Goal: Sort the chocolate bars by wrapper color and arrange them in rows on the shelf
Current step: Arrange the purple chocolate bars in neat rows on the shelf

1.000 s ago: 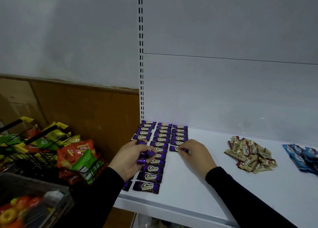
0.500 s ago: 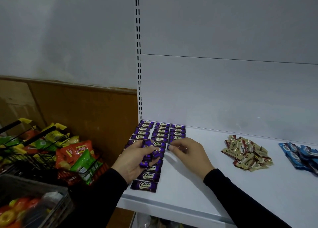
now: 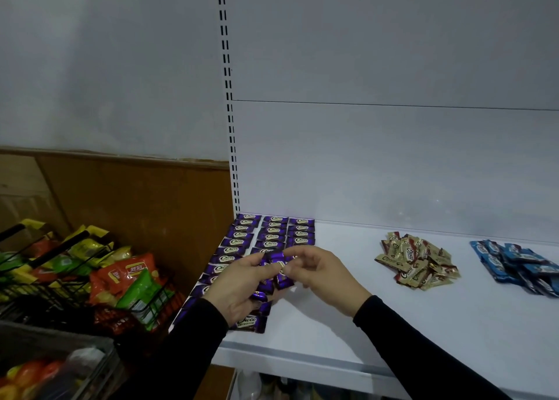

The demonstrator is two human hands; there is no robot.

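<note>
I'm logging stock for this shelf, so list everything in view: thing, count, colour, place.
purple bars in rows: many, three rows, shelf's left end
held purple bars: a few, between both hands
gold bars: one loose pile, gold-brown, mid shelf
blue bars: one loose pile, shelf's right
shelf: one, white
snack bags: several, red, green, yellow, black wire basket at left
wood panel: one, brown, behind basket
left hand: grip on purple bars
right hand: pinches one purple bar
</note>
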